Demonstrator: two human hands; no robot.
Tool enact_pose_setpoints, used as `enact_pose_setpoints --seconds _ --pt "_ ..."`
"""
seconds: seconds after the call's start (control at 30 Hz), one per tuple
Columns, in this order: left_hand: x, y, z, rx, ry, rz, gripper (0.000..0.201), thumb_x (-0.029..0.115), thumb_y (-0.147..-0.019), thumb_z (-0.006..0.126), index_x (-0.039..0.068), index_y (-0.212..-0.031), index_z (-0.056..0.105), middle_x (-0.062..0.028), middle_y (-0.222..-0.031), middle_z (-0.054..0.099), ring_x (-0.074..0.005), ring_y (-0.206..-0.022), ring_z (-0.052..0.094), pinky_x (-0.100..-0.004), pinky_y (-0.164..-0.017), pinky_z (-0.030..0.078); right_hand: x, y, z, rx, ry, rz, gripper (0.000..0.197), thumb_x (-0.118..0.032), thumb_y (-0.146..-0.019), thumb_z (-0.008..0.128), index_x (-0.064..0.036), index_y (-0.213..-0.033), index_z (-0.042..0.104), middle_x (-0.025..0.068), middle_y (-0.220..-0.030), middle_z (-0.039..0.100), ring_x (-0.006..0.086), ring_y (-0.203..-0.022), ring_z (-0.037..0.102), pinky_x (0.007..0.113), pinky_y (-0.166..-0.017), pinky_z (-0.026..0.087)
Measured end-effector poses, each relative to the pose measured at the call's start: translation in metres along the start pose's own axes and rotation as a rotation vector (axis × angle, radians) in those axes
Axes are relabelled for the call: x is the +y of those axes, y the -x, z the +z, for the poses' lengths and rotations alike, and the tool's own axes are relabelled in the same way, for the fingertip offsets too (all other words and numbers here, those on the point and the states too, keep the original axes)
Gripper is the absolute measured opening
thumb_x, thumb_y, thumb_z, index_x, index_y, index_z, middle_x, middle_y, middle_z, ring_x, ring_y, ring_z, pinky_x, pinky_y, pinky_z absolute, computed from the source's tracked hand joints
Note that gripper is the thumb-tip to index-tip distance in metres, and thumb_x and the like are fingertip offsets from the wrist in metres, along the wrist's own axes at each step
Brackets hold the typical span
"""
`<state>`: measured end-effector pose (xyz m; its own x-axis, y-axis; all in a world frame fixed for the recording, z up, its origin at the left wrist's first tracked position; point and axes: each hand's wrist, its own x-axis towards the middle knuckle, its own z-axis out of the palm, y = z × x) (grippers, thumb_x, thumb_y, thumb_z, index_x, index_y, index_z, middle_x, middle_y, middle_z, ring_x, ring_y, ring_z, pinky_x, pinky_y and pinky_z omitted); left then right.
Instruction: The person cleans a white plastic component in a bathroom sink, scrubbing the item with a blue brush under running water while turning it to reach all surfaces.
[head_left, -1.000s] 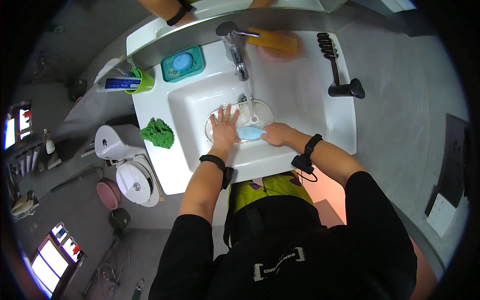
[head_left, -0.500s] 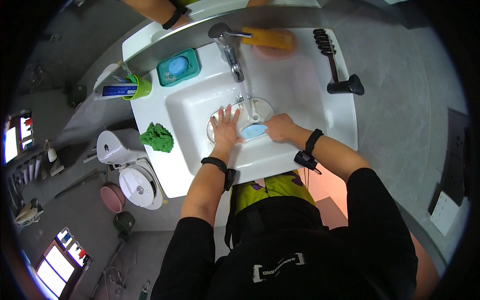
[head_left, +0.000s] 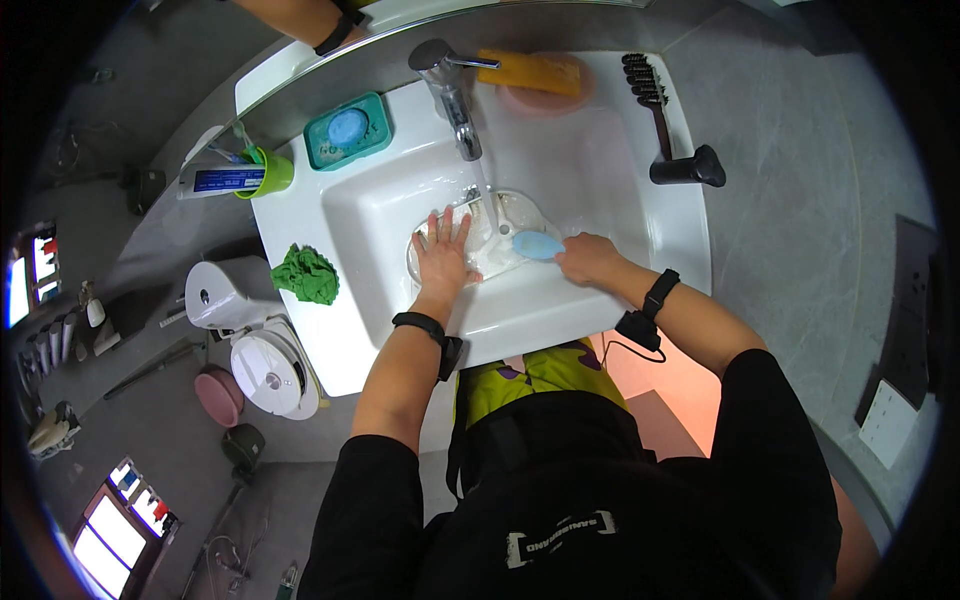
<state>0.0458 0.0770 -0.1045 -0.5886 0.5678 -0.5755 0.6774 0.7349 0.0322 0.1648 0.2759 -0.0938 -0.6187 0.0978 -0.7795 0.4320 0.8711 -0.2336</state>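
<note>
Down in the white sink (head_left: 362, 230), a pale, flat, roughly oval thing (head_left: 490, 255) lies wet in the basin; its kind is hard to make out. My left hand (head_left: 440, 258) rests on its left part with the fingers spread. My right hand (head_left: 588, 258) is closed round the end of a light-blue scrub brush (head_left: 538, 245), whose oval back faces up over the right part of the pale thing. Its bristles are hidden. Water runs from the chrome faucet (head_left: 452, 95) onto the pale thing between my hands.
On the left rim are a teal soap dish (head_left: 378, 140) with blue soap (head_left: 347, 128), a green cup (head_left: 278, 174) and a crumpled green cloth (head_left: 306, 275). Behind the basin sits a yellow object (head_left: 530, 72) on a pink one (head_left: 548, 100). A dark hairbrush (head_left: 658, 128) lies right.
My right hand has moved the scrub brush to the right and slightly up over the pale thing. My left hand stays spread on it. The whole view has shifted slightly.
</note>
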Motion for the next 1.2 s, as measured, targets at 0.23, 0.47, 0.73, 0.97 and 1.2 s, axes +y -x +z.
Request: enact_pose_setpoints --seconds 0.23,0.47,0.73,0.97,1.2 --pt "0.004 0.0 0.0 -0.018 0.026 -0.007 0.102 0.039 -0.05 0.074 0.024 -0.133 0.015 -0.005 -0.139 0.01 -0.0273 -0.127 0.01 -0.0533 -0.097 0.016 -0.021 -0.038 0.014 -0.418 0.056 -0.121 0.045 -0.031 -0.081 0.031 0.005 -0.077 0.057 0.0215 -0.084 0.058 0.0331 -0.081 0.056 0.038 -0.072 0.043" --pt "0.001 -0.001 0.002 -0.036 0.043 -0.022 0.104 0.037 -0.05 0.075 0.024 -0.133 0.015 -0.0048 -0.139 0.01 -0.0275 -0.127 0.009 -0.0555 -0.096 0.017 -0.013 -0.022 0.011 -0.247 0.066 -0.129 0.029 -0.017 -0.075 0.041 0.0027 -0.086 0.059 0.0179 -0.083 0.06 0.0304 -0.08 0.058 0.04 -0.069 0.045" --pt "0.003 -0.005 0.0 -0.03 0.028 0.0 0.104 0.04 -0.05 0.074 0.023 -0.133 0.014 -0.0056 -0.139 0.008 -0.0281 -0.127 0.009 -0.0554 -0.096 0.017 -0.003 -0.005 -0.033 -0.045 0.348 -0.041 0.026 -0.02 -0.076 0.045 -0.0033 -0.091 0.058 0.0135 -0.085 0.06 0.027 -0.078 0.058 0.035 -0.068 0.045" --pt "0.0 -0.006 0.004 -0.019 0.051 -0.026 0.104 0.039 -0.051 0.074 0.024 -0.133 0.012 -0.0034 -0.14 0.006 -0.0265 -0.128 0.004 -0.0566 -0.096 0.013 -0.003 0.013 -0.029 0.164 0.202 -0.151 0.041 -0.018 -0.08 0.042 -0.0062 -0.119 0.038 0.0128 -0.082 0.058 0.0282 -0.075 0.057 0.037 -0.064 0.044" --pt "-0.002 -0.006 0.009 -0.001 0.085 -0.009 0.104 0.038 -0.051 0.074 0.023 -0.133 0.013 -0.0047 -0.139 0.007 -0.0272 -0.128 0.006 -0.0578 -0.095 0.013 0.005 -0.008 -0.014 0.292 0.354 -0.286 0.049 -0.008 -0.076 0.042 -0.0135 -0.124 0.035 0.0126 -0.074 0.057 0.0279 -0.066 0.057 0.036 -0.058 0.045"
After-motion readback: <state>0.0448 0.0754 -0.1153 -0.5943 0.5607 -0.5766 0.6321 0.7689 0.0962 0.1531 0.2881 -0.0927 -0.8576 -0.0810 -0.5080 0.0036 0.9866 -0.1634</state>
